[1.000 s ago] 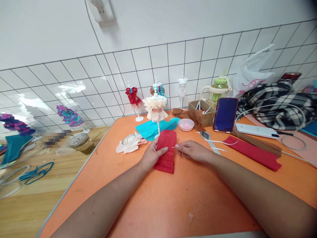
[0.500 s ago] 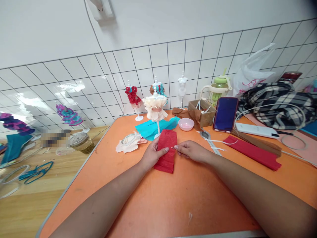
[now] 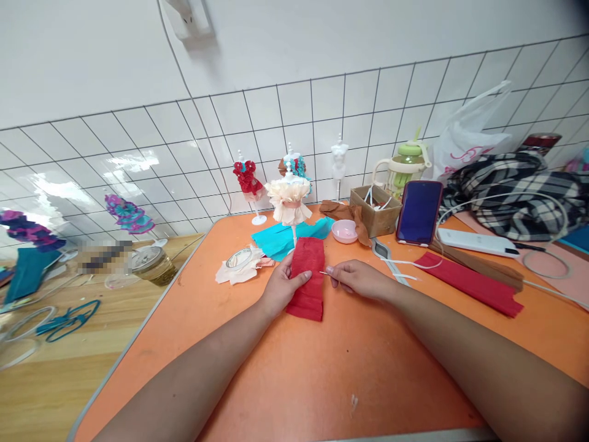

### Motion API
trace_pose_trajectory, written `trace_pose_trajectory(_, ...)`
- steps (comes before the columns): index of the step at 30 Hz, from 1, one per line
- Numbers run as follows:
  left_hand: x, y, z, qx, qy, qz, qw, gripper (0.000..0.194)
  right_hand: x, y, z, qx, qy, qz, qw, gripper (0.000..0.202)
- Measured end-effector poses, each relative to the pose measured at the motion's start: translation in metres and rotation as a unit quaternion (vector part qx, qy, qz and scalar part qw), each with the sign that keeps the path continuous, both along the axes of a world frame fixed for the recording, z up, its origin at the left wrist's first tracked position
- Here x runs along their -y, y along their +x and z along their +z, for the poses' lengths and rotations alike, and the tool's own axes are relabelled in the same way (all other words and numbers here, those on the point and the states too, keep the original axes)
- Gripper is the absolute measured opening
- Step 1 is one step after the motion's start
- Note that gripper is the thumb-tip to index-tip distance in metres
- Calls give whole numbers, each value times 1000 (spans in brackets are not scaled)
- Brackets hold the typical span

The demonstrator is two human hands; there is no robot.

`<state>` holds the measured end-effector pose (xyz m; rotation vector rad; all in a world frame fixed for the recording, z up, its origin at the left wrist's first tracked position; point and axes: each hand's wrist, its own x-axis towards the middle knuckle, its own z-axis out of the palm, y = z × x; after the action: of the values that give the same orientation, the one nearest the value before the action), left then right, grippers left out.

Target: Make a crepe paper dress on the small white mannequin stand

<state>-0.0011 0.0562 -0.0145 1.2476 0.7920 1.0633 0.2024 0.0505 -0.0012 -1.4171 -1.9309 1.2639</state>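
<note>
My left hand grips a strip of red crepe paper along its left side, thumb on top and fingers behind it. A thin white stick is pinched in my right hand, its tip at the paper's right edge. Whether the tip touches the paper, I cannot tell. Just behind the red paper stands a small white dress form wearing a cream ruffled paper dress. Turquoise crepe paper lies around its base. A pink bowl sits beyond my right hand.
Tape roll on cream paper lies left. Other dress forms stand at the tiled wall. Rightward are a cardboard box, scissors, phone, white glue gun or device, red paper and cables. A jar stands on the wooden table.
The red paper has shifted slightly left. My right hand and the stick have drawn a little away from my left thumb, so more of the stick shows.
</note>
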Motion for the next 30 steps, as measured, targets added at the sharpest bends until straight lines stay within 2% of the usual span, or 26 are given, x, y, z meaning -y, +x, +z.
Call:
trace_pose_trajectory(4,-1,-1,-2,6,1,-4,1000,65,1,1,4,-9,-16,3,1000,60)
trace_pose_trajectory(16,2,-1,-2,28,-14,-57,998,53,2,-5,-5,-61,-65,0,996,57)
trace_pose_trajectory(20,3,0,-1,18,-22,-58,998,49,4,-7,-5,-65,-78,3,995,58)
trace_pose_trajectory(30,5,2,-2,-11,-10,-53,998,48,4,-9,-9,-46,-45,-11,998,60)
